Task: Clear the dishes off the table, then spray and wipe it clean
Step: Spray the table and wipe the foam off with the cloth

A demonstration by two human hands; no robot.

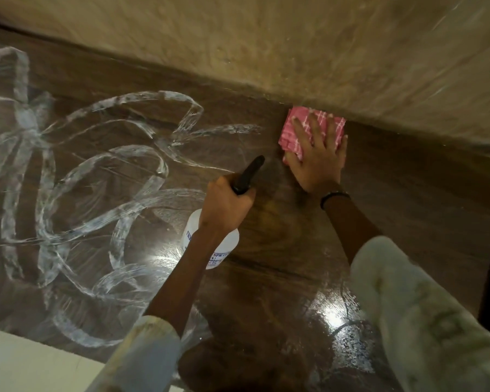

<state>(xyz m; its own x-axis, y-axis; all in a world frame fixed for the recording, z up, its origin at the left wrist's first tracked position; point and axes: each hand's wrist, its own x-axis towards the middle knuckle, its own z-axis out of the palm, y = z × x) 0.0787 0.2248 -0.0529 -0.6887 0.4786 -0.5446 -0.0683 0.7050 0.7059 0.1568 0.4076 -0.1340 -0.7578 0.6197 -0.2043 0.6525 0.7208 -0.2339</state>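
The right hand [316, 159] lies flat with fingers spread, pressing a pink checked cloth [313, 128] onto the dark wooden desk [280, 250] at its far edge, against the beige wall [294, 52]. Just to its left, the left hand [225, 205] is curled around the black trigger head of a white spray bottle [210, 241], held above the desk. White foamy streaks [82, 179] loop across the desk farther left.

- Pink cloth [313, 131] with a white grid pattern, at the table's far edge
- Dark brown wood-grain table [266, 244] — white looping foam streaks [77, 199] across its left side
- White spray bottle [210, 244], blue lettering, black nozzle
- Beige wall [294, 46]
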